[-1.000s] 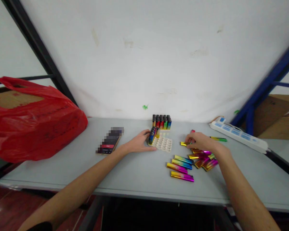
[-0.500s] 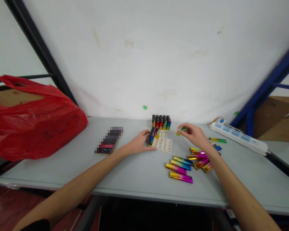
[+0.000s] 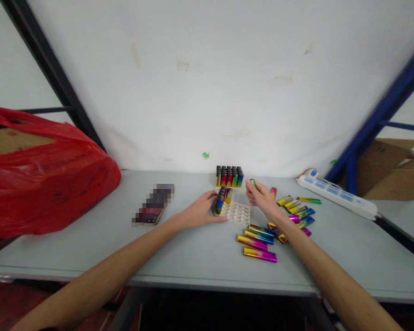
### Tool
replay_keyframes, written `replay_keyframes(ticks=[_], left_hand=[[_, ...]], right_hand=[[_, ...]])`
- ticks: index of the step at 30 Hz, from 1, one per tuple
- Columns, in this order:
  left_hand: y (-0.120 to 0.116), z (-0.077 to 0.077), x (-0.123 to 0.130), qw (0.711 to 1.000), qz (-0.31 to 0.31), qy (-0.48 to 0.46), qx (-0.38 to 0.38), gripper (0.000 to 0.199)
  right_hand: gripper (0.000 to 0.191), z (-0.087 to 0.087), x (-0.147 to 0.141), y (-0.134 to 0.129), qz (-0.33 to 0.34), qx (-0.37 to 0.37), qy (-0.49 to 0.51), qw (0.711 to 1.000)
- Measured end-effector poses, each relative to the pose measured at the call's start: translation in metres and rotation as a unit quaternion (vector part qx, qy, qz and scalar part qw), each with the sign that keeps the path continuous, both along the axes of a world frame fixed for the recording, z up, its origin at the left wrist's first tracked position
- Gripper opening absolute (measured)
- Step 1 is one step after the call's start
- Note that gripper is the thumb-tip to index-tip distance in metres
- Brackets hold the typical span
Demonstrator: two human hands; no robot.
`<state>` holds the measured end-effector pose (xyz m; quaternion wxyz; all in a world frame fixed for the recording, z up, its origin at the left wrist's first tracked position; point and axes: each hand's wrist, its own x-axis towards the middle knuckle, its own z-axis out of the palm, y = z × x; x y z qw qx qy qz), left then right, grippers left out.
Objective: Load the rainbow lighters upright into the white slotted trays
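My left hand (image 3: 203,211) grips the left end of a white tray (image 3: 240,214) with rows of round hollows, thumb along the front and fingers behind. Several upright lighters (image 3: 221,201) fill hollows at the tray's left end; the hollows to the right show bare. Just right of the tray, my right hand (image 3: 260,195) is closed on a lighter (image 3: 252,182), whose green end pokes up above the fingers. Most of that lighter is hidden. Under and beside my right forearm lie loose shiny lighters (image 3: 296,209) in a pile, and several more lighters (image 3: 260,254) lie nearer the front.
A block of upright lighters (image 3: 229,177) stands at the back by the wall. To the left lies a phone (image 3: 155,204), with a red plastic bag (image 3: 51,179) beyond it. A white power strip (image 3: 338,195) runs along the right side of the grey table (image 3: 186,257).
My right hand has moved left towards the tray, turning the lighter more upright. My left hand stays at the tray, which sits slightly lower and further right in view.
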<state>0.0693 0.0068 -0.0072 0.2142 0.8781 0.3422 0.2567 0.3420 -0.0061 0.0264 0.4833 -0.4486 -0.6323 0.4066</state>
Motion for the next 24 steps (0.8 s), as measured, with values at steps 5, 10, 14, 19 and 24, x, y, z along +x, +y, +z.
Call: replay_keyframes(ticks=[5,10,14,19,24], left_hand=[[-0.001,0.001,0.001,1.0,-0.002,-0.001,-0.002,0.081],[-0.001,0.001,0.001,1.0,-0.002,0.001,-0.001,0.081],[-0.002,0.001,0.001,1.0,-0.005,0.001,-0.003,0.082],[0.0,-0.001,0.001,1.0,-0.007,-0.001,-0.004,0.083],[0.0,-0.002,0.002,1.0,-0.006,0.008,-0.003,0.083]], right_hand=[[0.071,-0.005,-0.009,-0.001,-0.065,0.071,-0.142,0.985],[0.052,-0.005,-0.017,-0.005,-0.082,0.111,-0.194,0.971],[0.047,-0.003,-0.02,-0.006,-0.057,0.126,-0.219,0.966],[0.049,-0.001,-0.016,-0.008,-0.033,0.132,-0.242,0.961],[0.059,0.006,-0.011,-0.009,0.004,0.21,-0.298,0.931]])
